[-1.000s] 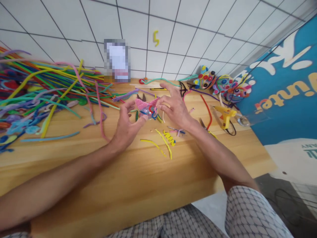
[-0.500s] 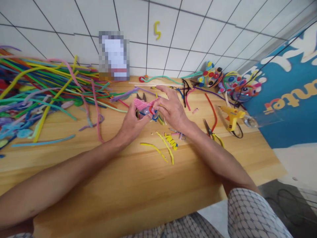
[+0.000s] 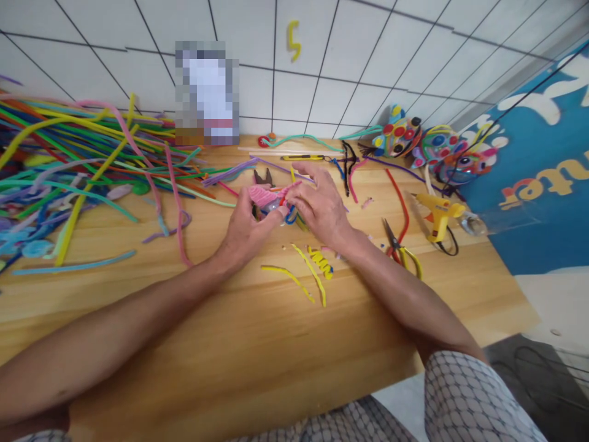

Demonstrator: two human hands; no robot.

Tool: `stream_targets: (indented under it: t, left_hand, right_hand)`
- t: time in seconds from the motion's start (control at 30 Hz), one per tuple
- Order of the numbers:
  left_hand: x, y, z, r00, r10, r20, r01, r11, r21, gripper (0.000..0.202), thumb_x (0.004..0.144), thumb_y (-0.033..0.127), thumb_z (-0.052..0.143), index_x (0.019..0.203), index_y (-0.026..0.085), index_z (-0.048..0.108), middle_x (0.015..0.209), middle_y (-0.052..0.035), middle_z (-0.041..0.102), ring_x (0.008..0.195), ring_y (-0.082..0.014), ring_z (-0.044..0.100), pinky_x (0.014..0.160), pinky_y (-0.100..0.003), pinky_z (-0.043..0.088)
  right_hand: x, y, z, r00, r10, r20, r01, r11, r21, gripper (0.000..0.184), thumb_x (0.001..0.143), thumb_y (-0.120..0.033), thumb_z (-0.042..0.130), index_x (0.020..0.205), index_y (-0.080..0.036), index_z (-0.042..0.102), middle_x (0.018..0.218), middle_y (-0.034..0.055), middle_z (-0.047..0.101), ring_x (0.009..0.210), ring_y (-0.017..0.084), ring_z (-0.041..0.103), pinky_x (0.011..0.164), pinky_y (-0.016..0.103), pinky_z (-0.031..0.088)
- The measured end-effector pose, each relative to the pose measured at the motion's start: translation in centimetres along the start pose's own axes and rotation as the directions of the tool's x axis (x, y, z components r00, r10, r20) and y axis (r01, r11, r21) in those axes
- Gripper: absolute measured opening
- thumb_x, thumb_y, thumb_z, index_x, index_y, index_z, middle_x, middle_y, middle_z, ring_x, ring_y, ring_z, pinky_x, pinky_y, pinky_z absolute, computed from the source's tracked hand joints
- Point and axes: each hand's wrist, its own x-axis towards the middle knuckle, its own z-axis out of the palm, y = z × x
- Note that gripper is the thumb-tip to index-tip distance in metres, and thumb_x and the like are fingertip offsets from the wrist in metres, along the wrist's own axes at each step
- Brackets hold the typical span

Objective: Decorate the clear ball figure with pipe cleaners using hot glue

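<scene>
My left hand point(image 3: 248, 222) is closed around a small craft figure with a pink ridged top point(image 3: 264, 196) and a clear plastic body. On the figure's right side, my right hand point(image 3: 317, 202) has its thumb and index finger pinched on a short red pipe cleaner point(image 3: 282, 200), its other fingers lifted. A blue loop point(image 3: 291, 215) shows beneath that pinch. Fingers cover much of the figure. Pliers point(image 3: 263, 178) lie just behind it. Cut yellow pipe cleaners point(image 3: 313, 273), one coiled, rest on the wooden table point(image 3: 221, 356) in front of my hands.
A large heap of coloured pipe cleaners point(image 3: 92, 153) fills the left side. To the right are scissors point(image 3: 401, 248), a red pipe cleaner point(image 3: 401, 199) and a yellow glue gun point(image 3: 437, 215). Decorated figures point(image 3: 398, 135) stand at the back right. A yellow utility knife point(image 3: 301, 158) lies near the tiled wall.
The camera view has shifted slightly. My right fingers have closed further over the red pipe cleaner, so less of it shows. The left hand keeps its hold on the figure.
</scene>
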Motion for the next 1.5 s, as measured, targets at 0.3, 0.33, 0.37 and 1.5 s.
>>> stream_targets:
  t: [0.3,0.33,0.37,1.5]
  left_hand:
    - [0.3,-0.1,0.3,0.999,0.027,-0.040,-0.028,0.999,-0.016,0.042,0.085,0.026,0.086,0.118,0.026,0.060,0.126,-0.0063,0.075,0.114,-0.0252,0.073,0.102,-0.044,0.060]
    - [0.3,-0.1,0.3,0.999,0.025,-0.042,-0.026,1.000,-0.008,0.042,0.085,0.025,0.086,0.119,0.026,0.060,0.125,-0.0062,0.076,0.113,-0.0250,0.073,0.101,-0.044,0.060]
    - [0.3,-0.1,0.3,0.999,0.021,-0.038,-0.021,1.000,-0.006,0.042,0.086,0.024,0.085,0.119,0.026,0.060,0.124,-0.0060,0.076,0.112,-0.0247,0.073,0.100,-0.043,0.060]
    - [0.3,0.0,0.4,1.000,0.015,-0.015,-0.015,1.000,-0.020,0.045,0.083,0.032,0.088,0.118,0.028,0.060,0.125,-0.0053,0.079,0.109,-0.0242,0.075,0.098,-0.042,0.061]
  right_hand:
    - [-0.6,-0.3,-1.0,0.998,-0.057,-0.018,0.057,0.998,-0.001,0.024,0.115,-0.038,0.057,0.115,-0.032,0.081,0.156,0.0088,0.071,0.147,0.034,0.064,0.126,0.065,0.051]
    - [-0.7,-0.4,-1.2,0.998,-0.057,-0.014,0.057,0.998,-0.008,0.022,0.114,-0.036,0.058,0.118,-0.033,0.080,0.157,0.0089,0.071,0.147,0.034,0.064,0.126,0.066,0.052]
    - [-0.8,-0.6,-1.3,0.998,-0.057,-0.007,0.057,0.998,-0.018,0.021,0.113,-0.035,0.060,0.121,-0.033,0.080,0.158,0.0088,0.070,0.148,0.034,0.063,0.126,0.066,0.052]
    - [-3.7,-2.7,-0.8,0.990,0.111,0.086,-0.107,0.993,-0.049,0.014,0.103,-0.024,0.063,0.090,-0.025,0.069,0.089,0.0039,0.074,0.081,0.022,0.064,0.080,0.037,0.051]
